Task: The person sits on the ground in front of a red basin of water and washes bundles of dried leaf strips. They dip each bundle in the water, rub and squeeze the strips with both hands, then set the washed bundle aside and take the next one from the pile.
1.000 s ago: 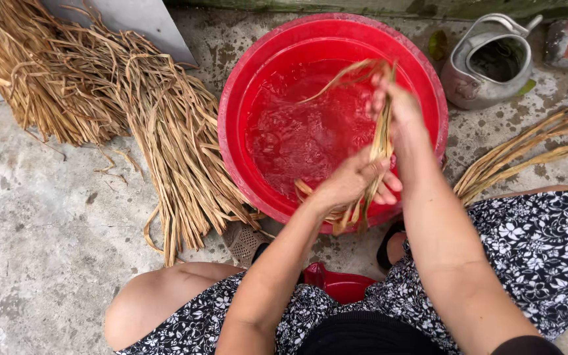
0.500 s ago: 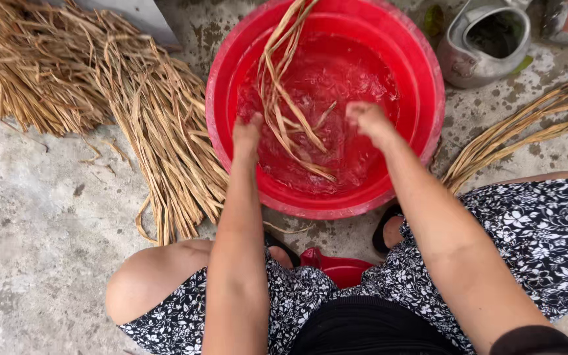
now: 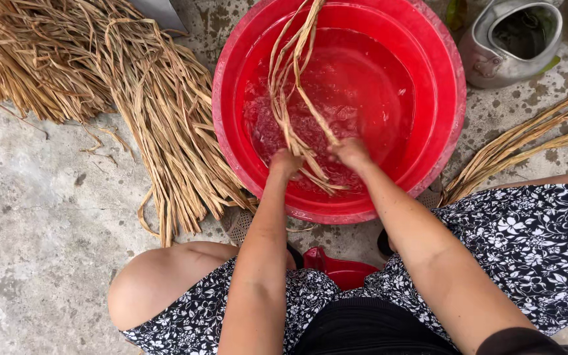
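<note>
Both hands closed around a small bunch of dried reed strips (image 3: pixel 294 98): left hand (image 3: pixel 285 163) and right hand (image 3: pixel 350 152) grip it close together near its lower end, pushing that end under the water in the red basin (image 3: pixel 442 131) (soaking, probably). Free ends trail over the far rim. More dry strips (image 3: pixel 159 125) lie on the concrete, beside the basin.

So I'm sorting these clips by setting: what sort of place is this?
Probably an outdoor yard or work spot at ground level: bare stained concrete floor, heaps of dried reed-like strips lying straight on it, a red basin of water and a metal kettle set on the ground.
</note>
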